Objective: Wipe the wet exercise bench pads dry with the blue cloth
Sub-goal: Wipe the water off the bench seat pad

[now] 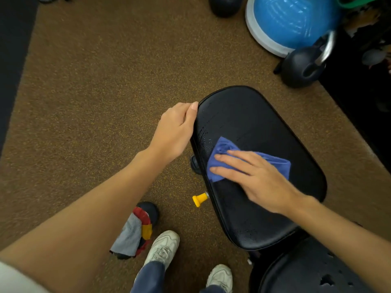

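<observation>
A black padded bench seat (pixel 249 115) fills the centre right of the head view, with water droplets glinting along its left side. A crumpled blue cloth (pixel 222 149) lies on the pad's middle. My right hand (pixel 256 178) presses flat on the cloth, fingers spread and pointing left. My left hand (pixel 175 132) grips the pad's upper left edge, thumb on top. A second black pad (pixel 306 269) shows at the bottom right, partly hidden by my right forearm.
A yellow adjustment knob (pixel 200 199) sticks out below the pad's left side. On the speckled brown floor stand a black kettlebell (pixel 304 64), a blue half-ball trainer (pixel 289 22), and a grey-red-yellow object (pixel 135 231) by my white shoes (pixel 163 248).
</observation>
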Available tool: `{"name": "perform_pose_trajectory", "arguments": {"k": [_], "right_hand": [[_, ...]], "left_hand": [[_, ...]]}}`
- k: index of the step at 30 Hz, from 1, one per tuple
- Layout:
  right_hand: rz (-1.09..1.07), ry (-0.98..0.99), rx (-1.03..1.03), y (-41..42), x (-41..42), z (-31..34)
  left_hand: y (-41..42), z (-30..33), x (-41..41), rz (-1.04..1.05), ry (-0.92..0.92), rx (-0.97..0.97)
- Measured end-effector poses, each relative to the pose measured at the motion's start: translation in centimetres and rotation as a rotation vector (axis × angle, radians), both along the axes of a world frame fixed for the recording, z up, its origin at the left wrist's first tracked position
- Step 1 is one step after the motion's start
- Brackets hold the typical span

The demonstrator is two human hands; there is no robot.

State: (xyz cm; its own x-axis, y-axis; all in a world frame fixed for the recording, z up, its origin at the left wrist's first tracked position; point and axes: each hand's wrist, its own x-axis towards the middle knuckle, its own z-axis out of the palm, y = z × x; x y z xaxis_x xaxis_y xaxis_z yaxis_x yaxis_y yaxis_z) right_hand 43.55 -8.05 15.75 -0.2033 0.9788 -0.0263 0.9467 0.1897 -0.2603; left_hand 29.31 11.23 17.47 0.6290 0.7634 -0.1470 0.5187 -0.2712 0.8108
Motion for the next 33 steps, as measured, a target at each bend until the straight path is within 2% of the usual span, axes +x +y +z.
{"name": "perform_pose_trajectory", "arguments": {"k": [4, 8, 11, 16, 18, 23, 28, 30, 33], "right_hand": [[-0.251, 0.063, 0.074, 3.1, 3.2, 0.3], [-0.451, 0.075, 0.178, 7.5, 1.9, 0.1], [-0.356, 0.101, 0.173, 8.0, -0.7, -0.2], [0.069, 0.071, 0.054, 2.9, -2.7, -0.3], [0.148, 0.053, -0.002, 0.7, -1.8, 0.1], [0.047, 0.032, -0.015, 2.3, 1.5, 0.6], [-0.136, 0.101, 0.111, 6.2, -0.1, 0.4], [-0.113, 0.129, 0.105, 5.4, -0.9, 0.3], [0.067, 0.094, 0.046, 1.9, -1.5, 0.0]], "left_hand": [[0.1, 0.4, 0.1, 0.027, 0.0, -0.056], [0.8, 1.0, 0.5, 0.069, 0.005, -0.125], [1.7, 1.1, 0.8, 0.081, 0.023, -0.145], [2.2, 0.7, 0.9, 0.074, 0.035, -0.142], [2.2, 0.6, 0.9, 0.08, 0.039, -0.153], [2.0, 0.1, 0.8, 0.094, 0.01, -0.163], [2.1, 0.0, 0.9, 0.102, 0.028, -0.158], [2.2, 0.0, 0.8, 0.093, 0.031, -0.154], [2.1, 0.0, 0.7, 0.089, 0.034, -0.153]]}}
